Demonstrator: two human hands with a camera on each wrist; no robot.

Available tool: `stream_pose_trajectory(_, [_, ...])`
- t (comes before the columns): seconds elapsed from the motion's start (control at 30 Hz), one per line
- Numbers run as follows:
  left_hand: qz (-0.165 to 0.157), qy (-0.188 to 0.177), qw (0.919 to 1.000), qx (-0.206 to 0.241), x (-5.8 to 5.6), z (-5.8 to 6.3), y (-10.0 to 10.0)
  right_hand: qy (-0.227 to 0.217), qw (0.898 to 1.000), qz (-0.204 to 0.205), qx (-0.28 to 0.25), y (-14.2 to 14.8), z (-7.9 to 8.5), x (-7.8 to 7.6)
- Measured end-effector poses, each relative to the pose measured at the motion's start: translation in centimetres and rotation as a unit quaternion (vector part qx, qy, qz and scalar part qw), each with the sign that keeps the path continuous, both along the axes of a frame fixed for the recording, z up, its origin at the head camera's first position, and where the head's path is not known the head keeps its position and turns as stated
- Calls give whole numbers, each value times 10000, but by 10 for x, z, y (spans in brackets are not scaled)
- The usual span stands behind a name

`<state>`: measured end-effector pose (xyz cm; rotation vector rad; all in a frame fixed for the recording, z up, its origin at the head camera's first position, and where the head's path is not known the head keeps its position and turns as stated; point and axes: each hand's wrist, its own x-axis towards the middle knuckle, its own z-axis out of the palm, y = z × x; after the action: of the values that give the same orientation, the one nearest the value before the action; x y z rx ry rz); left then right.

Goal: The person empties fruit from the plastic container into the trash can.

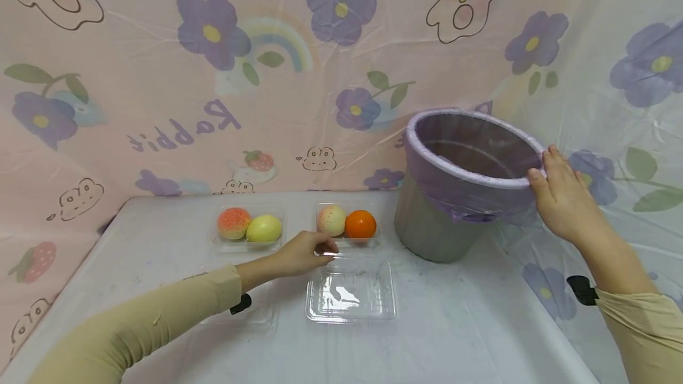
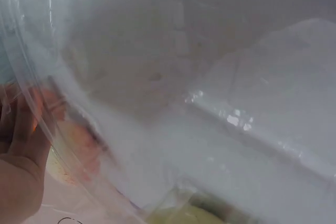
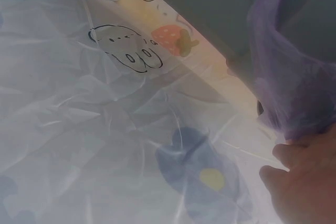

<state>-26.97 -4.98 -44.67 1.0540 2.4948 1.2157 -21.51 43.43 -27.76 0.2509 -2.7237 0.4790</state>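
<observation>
My right hand (image 1: pixel 565 203) lies against the right side of a grey bin (image 1: pixel 445 218), fingers straight and fingertips at its rim. A thin purple bag (image 1: pixel 475 188) lines the bin and folds over the rim; in the right wrist view its folds (image 3: pixel 294 87) hang beside the fingertips. My left hand (image 1: pixel 301 255) is loosely bent at the near edge of a clear plastic box (image 1: pixel 349 246), where its lid (image 1: pixel 352 295) lies flipped toward me. Inside sit a pale, pink-speckled peach (image 1: pixel 332 220) and an orange (image 1: pixel 360 224). Clear plastic partly covers the left hand (image 2: pixel 23 166) in its wrist view.
Left of that box stands another open clear box (image 1: pixel 224 246) with a red-and-yellow peach (image 1: pixel 233 223) and a yellow-green fruit (image 1: pixel 264 229). Its lid (image 1: pixel 261 310) lies partly under my left forearm. A patterned sheet (image 1: pixel 288 93) hangs behind the white table (image 1: pixel 427 336).
</observation>
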Motion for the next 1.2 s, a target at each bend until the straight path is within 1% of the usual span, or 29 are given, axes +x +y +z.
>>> stream_pose_trajectory(0.1, [-122,182,9996,-157,-2,-2,-2,3,10000,3,-6,0,0,0])
stream_pose_trajectory(0.2, [-186,259,9992,-260,-2,-3,-4,4,10000,9,-11,0,0,0])
stream_pose_trajectory(0.33, [-255,262,9990,-268,-2,-4,-6,-14,10000,7,-8,0,0,0])
stream_pose_trajectory(0.53, [-273,143,9993,-220,-2,-4,-8,1,10000,4,-8,1,-1,0])
stream_pose_trajectory(0.83, [-172,90,9994,-295,-3,-4,-9,69,10000,40,-30,2,-1,-1])
stream_pose_trajectory(0.97, [18,160,9995,-287,-4,2,-10,70,10000,51,-38,2,-1,-1])
stream_pose_trajectory(1.1, [203,390,9990,-74,-7,15,-10,62,10000,59,-49,1,0,0])
stream_pose_trajectory(1.2, [367,469,9982,43,-11,25,-10,34,10000,47,-45,1,0,0])
